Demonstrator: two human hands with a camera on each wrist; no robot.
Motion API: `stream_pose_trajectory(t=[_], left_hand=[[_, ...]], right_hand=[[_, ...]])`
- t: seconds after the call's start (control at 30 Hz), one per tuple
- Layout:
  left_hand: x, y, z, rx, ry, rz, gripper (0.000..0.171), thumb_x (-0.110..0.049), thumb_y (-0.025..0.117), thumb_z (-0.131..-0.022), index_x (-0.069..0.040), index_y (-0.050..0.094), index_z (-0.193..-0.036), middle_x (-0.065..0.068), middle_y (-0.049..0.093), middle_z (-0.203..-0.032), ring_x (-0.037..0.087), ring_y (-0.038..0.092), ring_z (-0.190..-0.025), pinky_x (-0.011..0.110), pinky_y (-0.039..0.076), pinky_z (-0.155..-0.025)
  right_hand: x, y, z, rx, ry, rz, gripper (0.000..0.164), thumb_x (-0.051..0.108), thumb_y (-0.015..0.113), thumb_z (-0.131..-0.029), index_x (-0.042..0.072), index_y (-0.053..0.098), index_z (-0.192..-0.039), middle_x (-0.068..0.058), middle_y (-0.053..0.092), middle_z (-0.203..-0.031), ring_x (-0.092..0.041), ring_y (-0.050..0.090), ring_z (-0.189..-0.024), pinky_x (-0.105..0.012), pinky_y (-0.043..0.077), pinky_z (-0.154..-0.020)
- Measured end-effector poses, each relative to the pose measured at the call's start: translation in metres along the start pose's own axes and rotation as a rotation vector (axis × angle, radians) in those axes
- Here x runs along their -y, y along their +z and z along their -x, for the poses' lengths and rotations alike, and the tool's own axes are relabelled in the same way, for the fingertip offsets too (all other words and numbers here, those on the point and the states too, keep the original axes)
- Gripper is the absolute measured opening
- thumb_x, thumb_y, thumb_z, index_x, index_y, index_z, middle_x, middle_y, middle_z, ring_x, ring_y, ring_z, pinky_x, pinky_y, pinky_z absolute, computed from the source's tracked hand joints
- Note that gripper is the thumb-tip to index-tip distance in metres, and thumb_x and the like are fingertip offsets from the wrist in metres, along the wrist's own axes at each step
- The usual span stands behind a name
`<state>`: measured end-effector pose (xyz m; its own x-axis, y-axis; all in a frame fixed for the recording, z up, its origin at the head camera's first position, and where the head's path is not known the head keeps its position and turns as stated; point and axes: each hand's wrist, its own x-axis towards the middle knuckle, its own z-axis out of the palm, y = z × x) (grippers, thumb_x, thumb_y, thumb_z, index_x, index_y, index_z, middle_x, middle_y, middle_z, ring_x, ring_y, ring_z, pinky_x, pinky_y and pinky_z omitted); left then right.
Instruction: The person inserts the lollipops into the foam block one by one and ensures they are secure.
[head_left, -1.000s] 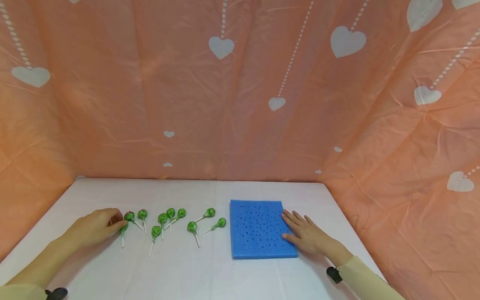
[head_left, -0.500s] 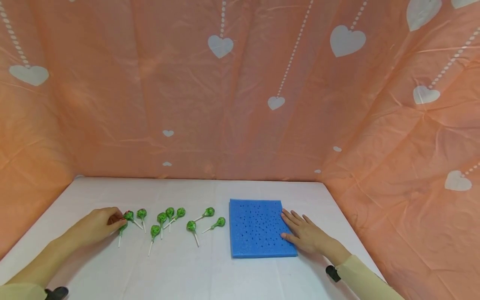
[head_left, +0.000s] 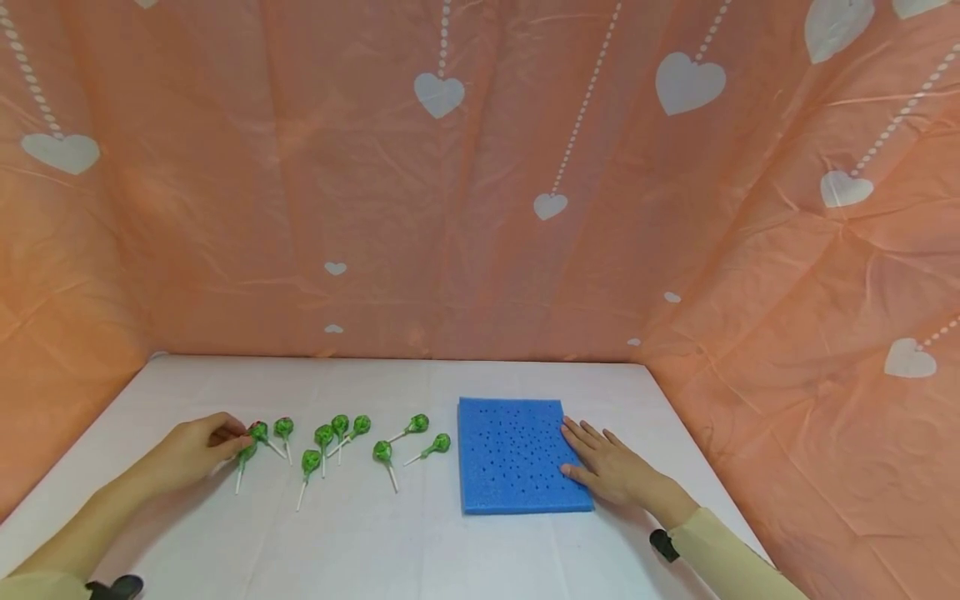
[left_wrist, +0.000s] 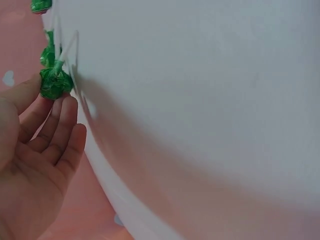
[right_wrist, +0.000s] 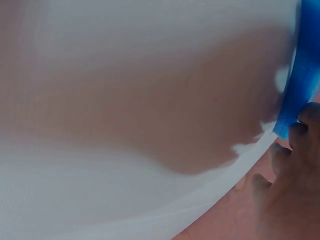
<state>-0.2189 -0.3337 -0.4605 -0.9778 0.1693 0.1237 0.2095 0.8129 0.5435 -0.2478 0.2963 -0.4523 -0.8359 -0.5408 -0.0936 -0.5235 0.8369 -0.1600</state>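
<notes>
At the left end of the row my left hand (head_left: 197,448) pinches a green-wrapped lollipop (head_left: 247,453) by its head, its white stick pointing toward me. The left wrist view has the thumb and fingertips around that lollipop's head (left_wrist: 55,83). Just beyond it lies another lollipop (head_left: 258,431), close to my fingertips. My right hand (head_left: 617,472) rests with spread, straight fingers on the right edge of a blue foam block (head_left: 517,458), whose top is dotted with small holes. In the right wrist view only a strip of the foam (right_wrist: 301,65) shows beside the fingers.
Several more green lollipops lie between my left hand and the foam, among them one lollipop (head_left: 311,462) nearer me and one (head_left: 441,443) close to the block. A white cloth (head_left: 360,550) covers the table. An orange curtain with hearts (head_left: 480,250) encloses the back and sides.
The lollipop at my left hand has shifted a little, its stick end moving slightly left, as the thumb and fingers settle on its head. My right hand stays on the foam.
</notes>
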Motion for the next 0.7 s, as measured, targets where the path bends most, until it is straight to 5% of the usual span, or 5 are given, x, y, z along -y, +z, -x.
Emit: stream_pose_trajectory(t=[0.37, 0.7], left_hand=[[-0.010, -0.002, 0.010, -0.022, -0.010, 0.127, 0.031, -0.021, 0.069, -0.102, 0.005, 0.065, -0.119, 0.007, 0.076, -0.102, -0.003, 0.066, -0.083, 0.022, 0.054, -0.073], [-0.034, 0.004, 0.009, -0.082, 0.055, 0.235, 0.033, -0.016, 0.069, -0.101, 0.006, 0.061, -0.125, 0.016, 0.072, -0.113, -0.008, 0.064, -0.091, 0.017, 0.055, -0.077]], right_hand=[[-0.002, 0.002, -0.002, 0.000, -0.004, 0.014, 0.075, 0.049, 0.046, -0.109, -0.002, 0.028, -0.161, -0.020, 0.024, -0.169, -0.045, 0.024, -0.154, -0.066, 0.021, -0.122], [-0.004, 0.004, -0.001, -0.003, 0.005, 0.029, 0.075, 0.050, 0.045, -0.109, -0.001, 0.028, -0.162, -0.019, 0.023, -0.170, -0.044, 0.024, -0.155, -0.064, 0.021, -0.123]])
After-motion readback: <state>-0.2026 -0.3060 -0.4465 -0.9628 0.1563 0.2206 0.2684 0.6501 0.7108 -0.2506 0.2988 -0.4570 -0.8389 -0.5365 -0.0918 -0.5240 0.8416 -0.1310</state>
